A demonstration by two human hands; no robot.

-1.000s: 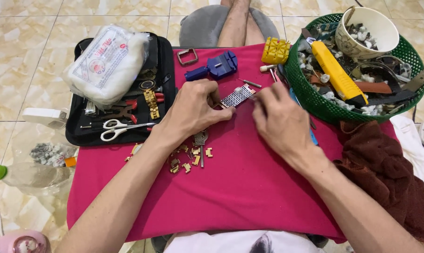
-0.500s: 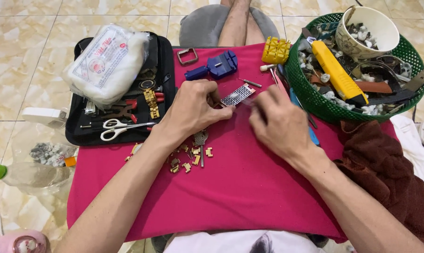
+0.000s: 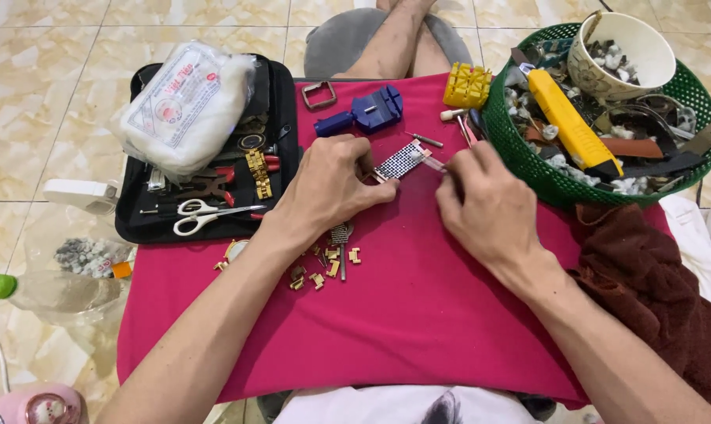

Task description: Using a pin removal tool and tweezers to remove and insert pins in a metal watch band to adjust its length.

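red cloth [image 3: 418, 314] lies bare below; left hand [image 3: 328, 188] pinches the watch band [image 3: 400, 161], right hand [image 3: 485, 208] pinches a thin tool [image 3: 432, 162] beside the green basket [image 3: 528, 169].

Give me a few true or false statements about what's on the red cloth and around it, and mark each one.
1. The left hand holds a piece of metal mesh watch band. True.
2. The scissors lie in the green basket. False: they lie on the black tool case.
3. Small gold links lie loose on the red cloth. True.
4. The blue tool is in the right hand. False: it lies on the cloth, beyond both hands.
5. A yellow knife lies in the basket. True.
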